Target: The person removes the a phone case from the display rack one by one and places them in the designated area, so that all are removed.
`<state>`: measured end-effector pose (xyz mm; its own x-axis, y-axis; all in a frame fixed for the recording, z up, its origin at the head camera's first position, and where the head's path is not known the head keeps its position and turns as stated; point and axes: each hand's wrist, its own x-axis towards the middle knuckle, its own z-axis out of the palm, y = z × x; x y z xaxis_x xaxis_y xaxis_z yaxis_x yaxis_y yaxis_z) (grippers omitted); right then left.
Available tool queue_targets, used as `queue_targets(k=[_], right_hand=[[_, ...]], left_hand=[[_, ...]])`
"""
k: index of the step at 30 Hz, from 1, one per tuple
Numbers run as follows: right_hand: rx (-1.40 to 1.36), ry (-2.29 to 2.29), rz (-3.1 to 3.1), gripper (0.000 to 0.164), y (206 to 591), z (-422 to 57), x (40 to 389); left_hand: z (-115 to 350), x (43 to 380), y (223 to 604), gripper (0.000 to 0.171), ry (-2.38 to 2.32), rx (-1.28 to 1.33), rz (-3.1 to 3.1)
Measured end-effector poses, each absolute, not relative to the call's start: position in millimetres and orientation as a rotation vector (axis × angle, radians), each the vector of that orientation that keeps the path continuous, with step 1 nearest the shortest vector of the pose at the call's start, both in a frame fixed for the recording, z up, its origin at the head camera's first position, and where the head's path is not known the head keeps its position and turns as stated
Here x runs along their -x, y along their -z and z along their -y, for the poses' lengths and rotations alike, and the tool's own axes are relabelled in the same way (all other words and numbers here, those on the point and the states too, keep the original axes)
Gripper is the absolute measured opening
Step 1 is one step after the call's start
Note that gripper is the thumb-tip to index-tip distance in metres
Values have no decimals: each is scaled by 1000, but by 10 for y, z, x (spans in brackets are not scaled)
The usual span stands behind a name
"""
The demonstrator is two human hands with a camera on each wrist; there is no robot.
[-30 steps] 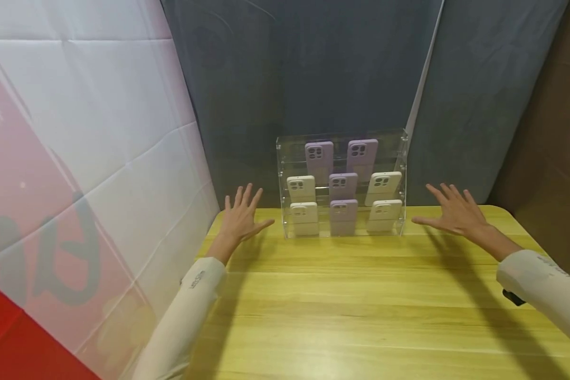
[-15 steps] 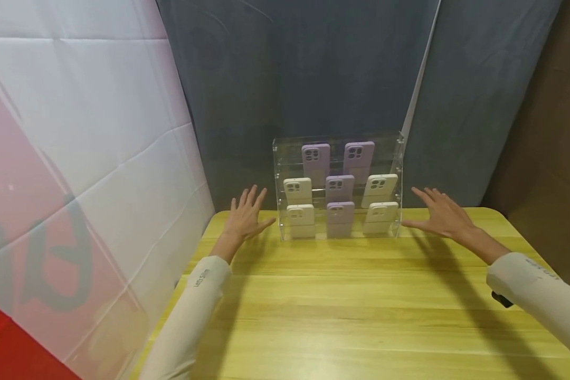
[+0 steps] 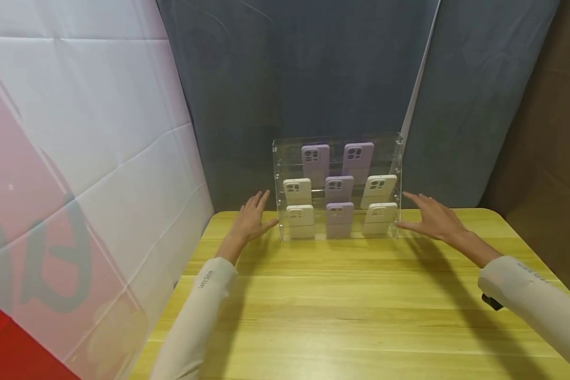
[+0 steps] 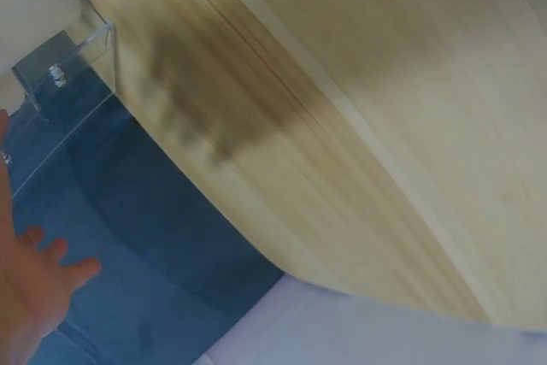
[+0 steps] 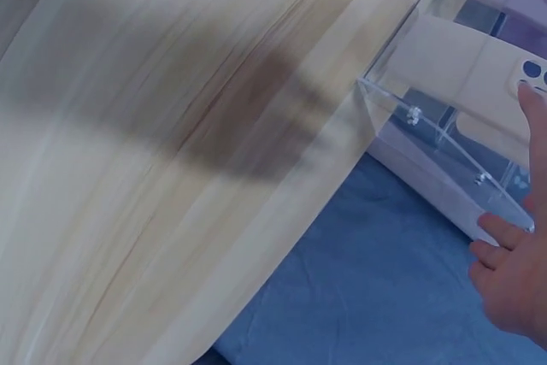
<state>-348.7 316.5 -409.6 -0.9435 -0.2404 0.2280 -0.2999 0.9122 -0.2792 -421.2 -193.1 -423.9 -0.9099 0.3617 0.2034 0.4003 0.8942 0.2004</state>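
A clear acrylic display rack (image 3: 288, 153) stands at the table's far edge, holding several phone cases in tiers. Purple phone cases (image 3: 339, 220) fill the middle column and the top tier; cream phone cases (image 3: 301, 221) sit at both sides below. My left hand (image 3: 250, 219) is spread beside the rack's left side, thumb tip at its edge. On the opposite side, my right hand (image 3: 434, 219) extends its fingers, with the thumb close to the lower right edge. Whether either thumb touches cannot be told. Both wrist views show the hands, left (image 4: 38, 288) and right (image 5: 517, 297), holding nothing.
The wooden table (image 3: 332, 306) has rounded far corners. A dark grey curtain (image 3: 313, 68) hangs behind the rack. White printed fabric (image 3: 138, 116) walls the left side, and brown fabric (image 3: 546, 142) the right.
Both hands have moved inward toward the rack's sides, the right one leftward and the left one slightly rightward. The view shifted a little; rack and phone cases keep their places.
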Motion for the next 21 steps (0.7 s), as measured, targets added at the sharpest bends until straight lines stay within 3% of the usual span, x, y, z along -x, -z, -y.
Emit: queue_targets(k=[21], right_hand=[[-626, -819, 2560, 66, 4280, -2969, 3556]], left_hand=[[1719, 4287, 4389, 91, 1187, 577, 2676]])
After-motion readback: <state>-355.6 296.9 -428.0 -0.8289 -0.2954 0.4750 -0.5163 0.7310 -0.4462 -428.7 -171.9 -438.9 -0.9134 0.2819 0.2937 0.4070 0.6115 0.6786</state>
